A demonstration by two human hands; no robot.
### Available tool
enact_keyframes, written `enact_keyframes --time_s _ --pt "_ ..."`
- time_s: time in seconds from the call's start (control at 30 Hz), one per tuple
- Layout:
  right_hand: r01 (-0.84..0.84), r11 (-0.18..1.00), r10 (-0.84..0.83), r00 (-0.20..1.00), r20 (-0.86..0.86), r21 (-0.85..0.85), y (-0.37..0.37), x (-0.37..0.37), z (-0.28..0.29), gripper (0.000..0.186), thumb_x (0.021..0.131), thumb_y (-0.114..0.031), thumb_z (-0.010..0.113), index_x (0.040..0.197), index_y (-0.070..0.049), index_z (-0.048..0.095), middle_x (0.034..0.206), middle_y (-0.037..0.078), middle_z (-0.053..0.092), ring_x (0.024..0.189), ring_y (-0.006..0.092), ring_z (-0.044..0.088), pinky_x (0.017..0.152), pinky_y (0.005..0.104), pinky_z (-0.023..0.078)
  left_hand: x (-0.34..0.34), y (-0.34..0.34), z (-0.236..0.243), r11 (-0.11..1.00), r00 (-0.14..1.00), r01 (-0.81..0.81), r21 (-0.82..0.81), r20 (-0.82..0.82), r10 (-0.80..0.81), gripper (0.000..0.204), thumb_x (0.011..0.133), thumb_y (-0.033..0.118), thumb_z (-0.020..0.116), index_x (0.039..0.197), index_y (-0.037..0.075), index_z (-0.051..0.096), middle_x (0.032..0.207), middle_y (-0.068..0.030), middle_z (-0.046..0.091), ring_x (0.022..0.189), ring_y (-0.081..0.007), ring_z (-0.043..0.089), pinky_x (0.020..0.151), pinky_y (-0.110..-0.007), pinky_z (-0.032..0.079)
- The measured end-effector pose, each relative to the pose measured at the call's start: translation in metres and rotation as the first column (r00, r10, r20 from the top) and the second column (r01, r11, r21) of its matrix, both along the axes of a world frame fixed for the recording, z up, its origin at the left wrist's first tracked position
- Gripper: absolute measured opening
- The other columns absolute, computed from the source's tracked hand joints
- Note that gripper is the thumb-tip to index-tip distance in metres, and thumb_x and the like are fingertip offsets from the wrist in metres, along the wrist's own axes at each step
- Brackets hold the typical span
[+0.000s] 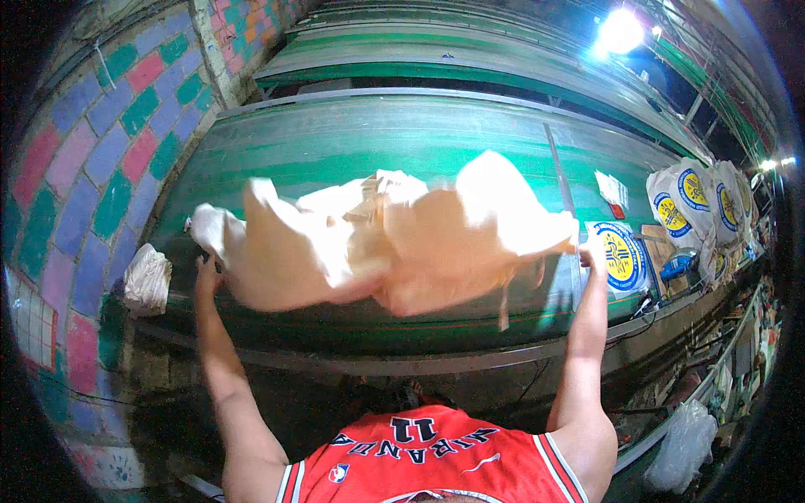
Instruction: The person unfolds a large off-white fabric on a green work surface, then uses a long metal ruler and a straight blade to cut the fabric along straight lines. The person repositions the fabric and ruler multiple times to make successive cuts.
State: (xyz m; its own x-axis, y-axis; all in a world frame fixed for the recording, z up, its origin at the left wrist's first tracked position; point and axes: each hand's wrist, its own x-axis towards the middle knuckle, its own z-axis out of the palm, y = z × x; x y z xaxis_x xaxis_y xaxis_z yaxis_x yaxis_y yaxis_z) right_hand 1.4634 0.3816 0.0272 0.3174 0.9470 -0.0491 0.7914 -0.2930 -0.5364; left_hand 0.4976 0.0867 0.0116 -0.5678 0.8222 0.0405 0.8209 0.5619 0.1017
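Note:
A large cream cloth (444, 243) billows in the air over a long green table (335, 134), stretched wide between my two hands. Its folds are bright and partly smeared by motion. At the cloth's left end, my left hand (210, 272) is closed on the edge, with the fingers partly hidden. My right hand (594, 256) pinches the right corner, arm stretched out. A thin strip of the fabric dangles below the right half.
A crumpled cloth bundle (148, 281) lies at the table's left end. On the right are a printed sheet with a round blue and yellow emblem (622, 256), a blue tool (677, 265), and several printed white bags (677, 201). A painted brick wall (109, 168) borders the left.

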Motion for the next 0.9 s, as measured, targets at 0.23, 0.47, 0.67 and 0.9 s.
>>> enact_keyframes --time_s 0.23,0.47,0.67,0.9 --pt "-0.421 0.810 0.485 0.872 -0.064 0.408 -0.056 -0.162 -0.060 0.030 0.079 -0.008 0.068 0.108 -0.003 0.065 0.087 0.014 0.066 0.082 0.0229 0.066 0.072 0.0356 0.052 0.143 0.029 -0.042 0.982 0.686 -0.136 0.128 0.727 0.001 0.034 0.083 0.015 0.058 0.114 0.002 0.058 0.107 -0.0278 0.063 0.104 -0.0448 0.061 0.090 -0.047 0.048" --pt "-0.785 0.619 0.784 0.616 0.084 -0.029 -0.137 -0.277 -0.106 0.064 0.072 -0.016 0.068 0.134 -0.016 0.055 0.112 0.028 0.060 0.104 0.0434 0.060 0.088 0.0469 0.050 0.243 0.018 -0.098 0.989 0.949 0.090 0.119 0.290 -0.121 0.093 0.068 0.001 0.070 0.150 0.017 0.029 0.139 -0.0318 0.044 0.126 -0.0482 0.047 0.101 -0.047 0.045" --pt "-0.467 0.877 0.459 0.884 0.084 0.116 -0.088 -0.166 -0.092 0.012 0.071 -0.015 0.066 0.076 -0.004 0.068 0.075 0.020 0.067 0.073 0.0383 0.066 0.066 0.0476 0.050 0.094 -0.025 -0.100 0.928 0.968 -0.054 0.370 0.247 -0.042 0.026 0.072 0.004 0.067 0.097 -0.001 0.068 0.094 -0.0249 0.067 0.092 -0.0425 0.064 0.081 -0.047 0.050" --pt "0.082 0.918 0.163 0.813 0.558 -0.388 -0.104 -0.009 -0.024 0.053 0.074 -0.048 0.077 0.104 -0.004 0.073 0.117 0.019 0.067 0.107 0.0339 0.066 0.090 0.0453 0.054 -0.020 -0.162 -0.057 0.840 0.837 -0.483 0.246 -0.152 0.525 0.035 0.077 0.011 0.070 0.111 0.003 0.064 0.120 -0.0238 0.058 0.113 -0.0408 0.054 0.095 -0.047 0.046"
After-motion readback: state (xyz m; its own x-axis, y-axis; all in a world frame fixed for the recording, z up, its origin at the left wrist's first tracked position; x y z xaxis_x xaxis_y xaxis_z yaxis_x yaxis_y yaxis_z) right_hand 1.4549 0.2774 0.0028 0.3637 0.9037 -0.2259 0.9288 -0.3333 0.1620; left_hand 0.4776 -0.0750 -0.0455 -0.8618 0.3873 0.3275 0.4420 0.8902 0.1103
